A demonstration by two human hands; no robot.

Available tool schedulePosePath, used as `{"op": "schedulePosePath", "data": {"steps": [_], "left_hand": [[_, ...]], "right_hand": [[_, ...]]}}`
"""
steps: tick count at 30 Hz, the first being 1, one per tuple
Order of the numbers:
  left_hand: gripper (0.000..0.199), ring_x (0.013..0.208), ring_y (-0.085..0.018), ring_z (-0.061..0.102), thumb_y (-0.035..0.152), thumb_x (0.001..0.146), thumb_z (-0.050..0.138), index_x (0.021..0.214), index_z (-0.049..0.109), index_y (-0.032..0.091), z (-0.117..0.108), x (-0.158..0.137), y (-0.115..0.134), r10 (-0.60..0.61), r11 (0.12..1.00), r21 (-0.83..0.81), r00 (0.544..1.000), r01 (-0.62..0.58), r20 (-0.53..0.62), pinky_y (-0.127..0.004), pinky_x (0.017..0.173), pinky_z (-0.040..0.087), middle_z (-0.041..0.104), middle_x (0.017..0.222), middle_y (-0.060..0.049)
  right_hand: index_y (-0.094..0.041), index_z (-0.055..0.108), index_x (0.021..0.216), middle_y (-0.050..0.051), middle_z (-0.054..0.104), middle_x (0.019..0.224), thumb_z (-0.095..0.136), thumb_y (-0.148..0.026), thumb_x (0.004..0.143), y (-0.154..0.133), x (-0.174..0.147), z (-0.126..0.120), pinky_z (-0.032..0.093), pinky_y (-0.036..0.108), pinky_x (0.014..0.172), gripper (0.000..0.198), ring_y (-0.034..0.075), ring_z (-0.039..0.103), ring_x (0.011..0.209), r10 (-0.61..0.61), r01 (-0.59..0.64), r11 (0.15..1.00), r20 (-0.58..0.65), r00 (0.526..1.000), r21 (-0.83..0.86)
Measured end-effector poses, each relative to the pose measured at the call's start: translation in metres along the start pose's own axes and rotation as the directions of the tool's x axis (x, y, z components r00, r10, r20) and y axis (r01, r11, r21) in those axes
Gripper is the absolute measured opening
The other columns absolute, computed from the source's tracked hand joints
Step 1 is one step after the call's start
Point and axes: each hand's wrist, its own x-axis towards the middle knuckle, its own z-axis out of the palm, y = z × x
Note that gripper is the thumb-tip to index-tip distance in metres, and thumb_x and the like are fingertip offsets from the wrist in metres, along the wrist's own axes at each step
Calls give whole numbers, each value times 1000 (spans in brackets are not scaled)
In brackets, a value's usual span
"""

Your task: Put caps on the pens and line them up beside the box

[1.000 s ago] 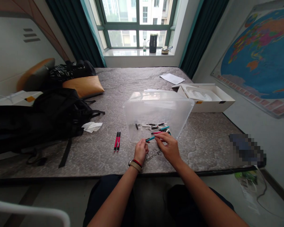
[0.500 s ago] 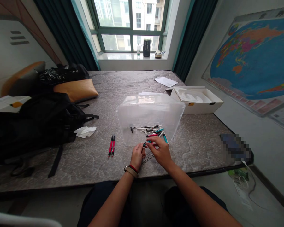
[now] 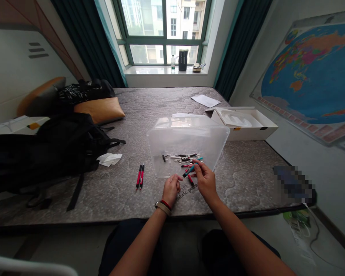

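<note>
My right hand (image 3: 206, 183) pinches a teal pen barrel with a black end (image 3: 189, 170), held slanted over the mattress. Just to its left, my left hand (image 3: 171, 188) is closed, fingertips pressed together; whatever it holds is too small to make out. Below the teal barrel lies a red and black pen piece (image 3: 191, 179). Beyond my hands, a clear plastic bin (image 3: 186, 140) rests with several loose pen parts (image 3: 184, 156) in it, black, white, red and teal. Two red and black pens (image 3: 140, 177) lie side by side to the left.
A crumpled tissue (image 3: 109, 159) and a black backpack (image 3: 66, 149) lie on the left. Behind the bin on the right stands an open white box (image 3: 247, 132), with a paper sheet (image 3: 205, 101) farther back. A blurred-out device (image 3: 293, 184) lies at the right edge.
My right hand has drawn away from my left, and the teal barrel now shows clearly in its fingers. The view has shifted slightly, moving the scene to the right.
</note>
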Motion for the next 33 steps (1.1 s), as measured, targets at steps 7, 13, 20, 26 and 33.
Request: {"op": "schedulePosePath", "data": {"steps": [7, 13, 20, 26, 33], "left_hand": [[50, 39, -6, 20, 63, 80, 58, 92, 57, 14, 6, -5, 7, 1, 1000, -22, 989, 2, 146, -20, 41, 21, 28, 45, 12], [44, 42, -6, 25, 59, 84, 57, 98, 52, 17, 8, -9, 3, 16, 997, 69, 975, -32, 221, -20, 43, 20, 31, 51, 11], [40, 44, -7, 28, 55, 87, 54, 95, 58, 17, 4, -8, 1, 77, 969, 220, 983, -113, 166, -20, 44, 22, 35, 53, 9], [39, 44, -7, 28, 55, 87, 54, 95, 59, 17, 4, -9, 1, 88, 961, 247, 985, -123, 149, -19, 44, 22, 35, 52, 9], [38, 45, -8, 31, 53, 87, 55, 94, 62, 16, 2, -7, -1, 110, 951, 278, 989, -134, 100, -20, 45, 24, 36, 53, 8]], "right_hand": [[-17, 64, 123, 8, 72, 101, 57, -54, 87, -1, 4, -2, 60, 30, 62, 52, 16, 67, 70, 31, -28, 998, -49, 998, 52], [-17, 65, 118, 8, 71, 98, 59, -53, 86, 4, 5, 0, 61, 30, 61, 48, 17, 68, 73, 58, -53, 993, -44, 997, 101], [-18, 66, 115, 8, 71, 97, 60, -53, 85, 6, 5, 0, 60, 30, 61, 46, 19, 68, 78, 47, -45, 995, -17, 999, 93], [-17, 66, 113, 8, 71, 96, 61, -53, 84, 5, 6, 0, 60, 30, 61, 46, 19, 68, 78, 53, -51, 995, -19, 998, 87], [-18, 65, 116, 8, 72, 99, 59, -52, 86, 2, 4, 0, 59, 30, 62, 46, 18, 68, 77, 58, -57, 996, -10, 998, 75]]}}
